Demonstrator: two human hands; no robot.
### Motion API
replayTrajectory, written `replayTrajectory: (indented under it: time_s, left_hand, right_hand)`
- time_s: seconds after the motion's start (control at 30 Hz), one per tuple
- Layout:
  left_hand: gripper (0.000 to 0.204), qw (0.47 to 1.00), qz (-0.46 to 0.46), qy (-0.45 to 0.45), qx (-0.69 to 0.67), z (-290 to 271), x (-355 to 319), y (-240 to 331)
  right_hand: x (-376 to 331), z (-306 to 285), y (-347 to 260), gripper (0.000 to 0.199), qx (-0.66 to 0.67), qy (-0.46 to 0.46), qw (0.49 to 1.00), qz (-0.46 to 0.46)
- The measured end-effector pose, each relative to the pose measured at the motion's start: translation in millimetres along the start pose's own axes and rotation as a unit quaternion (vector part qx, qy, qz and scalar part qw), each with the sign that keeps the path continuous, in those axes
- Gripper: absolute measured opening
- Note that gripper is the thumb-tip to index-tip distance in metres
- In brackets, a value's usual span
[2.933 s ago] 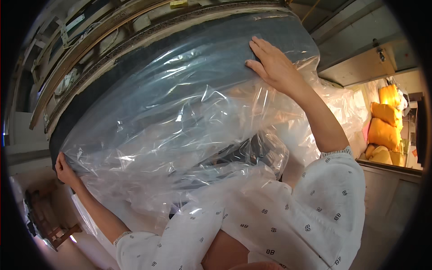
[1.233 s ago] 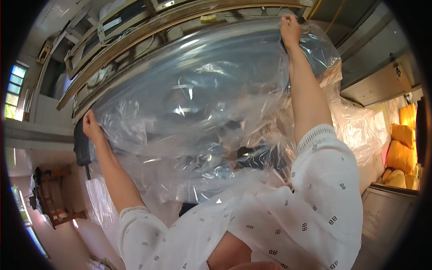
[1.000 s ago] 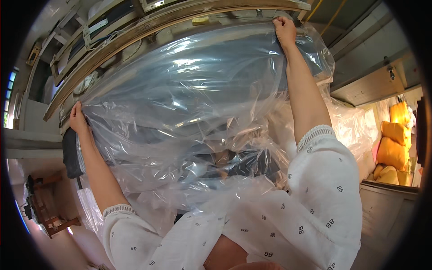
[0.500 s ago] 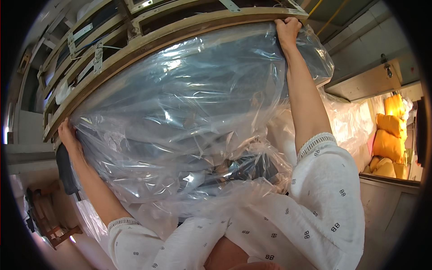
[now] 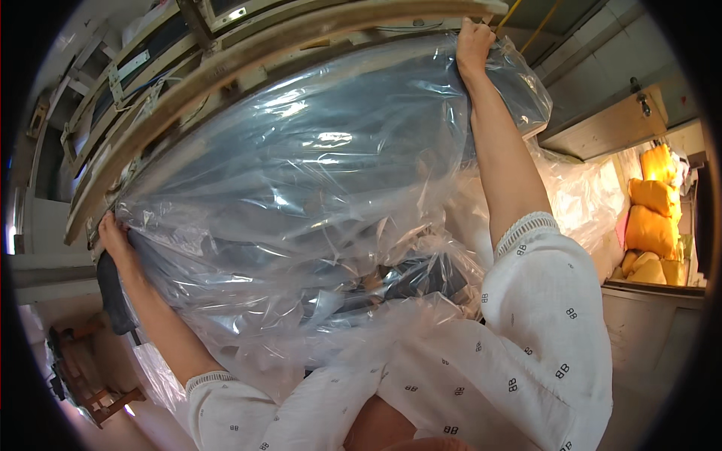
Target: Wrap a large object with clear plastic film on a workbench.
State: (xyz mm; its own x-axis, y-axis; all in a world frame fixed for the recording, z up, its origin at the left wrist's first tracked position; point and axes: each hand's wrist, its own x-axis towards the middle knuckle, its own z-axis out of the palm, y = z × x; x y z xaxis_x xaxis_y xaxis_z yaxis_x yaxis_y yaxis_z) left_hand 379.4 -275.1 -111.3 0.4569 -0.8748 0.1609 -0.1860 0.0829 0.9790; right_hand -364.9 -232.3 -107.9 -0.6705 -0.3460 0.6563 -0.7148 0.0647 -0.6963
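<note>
A large sheet of clear plastic (image 5: pixel 301 173) is stretched between my raised hands, creased and shiny, with dark material showing through it. At the far right corner my right hand (image 5: pixel 474 51) is closed on the plastic sheet's edge. Lower down at the left, my left hand (image 5: pixel 115 237) has its fingers curled round the other corner, beside a dark grey cloth-like piece (image 5: pixel 114 297). Just beyond the sheet's far edge runs a long wooden bar (image 5: pixel 248 66), which looks curved here. A gap shows between the bar and the plastic. Bunched plastic lies against my body.
Behind the bar is a wooden framework with metal brackets (image 5: pixel 114 83). More crumpled plastic (image 5: pixel 583 195) lies at the right, near yellow cushion-like bundles (image 5: pixel 654 225) in a lit opening. A wooden board (image 5: pixel 609 128) with a metal fitting juts out there. A brown wooden stand (image 5: pixel 79 368) is at lower left.
The wooden bar has separated from the plastic's far edge, opening a gap. My left hand has dropped slightly, and my right hand has shifted a little to the left and up.
</note>
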Motion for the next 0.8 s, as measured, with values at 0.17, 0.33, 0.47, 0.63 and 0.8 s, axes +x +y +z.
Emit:
replayTrajectory:
  time_s: [0.17,0.33,0.47,0.63,0.8]
  left_hand:
    - [0.031,0.977,0.134,-0.041,0.161,-45.3,-20.2,47.4]
    - [0.039,0.987,0.119,0.078,0.078,-168.8,-111.4,142.8]
    - [0.045,0.966,0.104,0.197,0.134,-245.3,-186.6,172.8]
    - [0.033,0.971,0.016,0.238,0.024,-356.7,-254.3,158.2]
    - [0.019,0.741,0.063,0.057,0.666,-332.3,-277.1,134.2]
  right_hand:
    - [-27.9,-20.5,-53.7,0.027,0.120,0.022,0.991,-0.050]
    - [-103.1,-53.4,-92.2,0.034,0.315,-0.148,0.910,0.224]
    - [-134.9,-103.8,-140.6,0.047,0.308,-0.434,0.807,0.255]
    - [-152.7,-147.0,-165.0,0.035,0.306,-0.530,0.741,0.275]
    - [-162.4,-164.6,-166.4,0.013,0.327,-0.488,0.803,0.100]
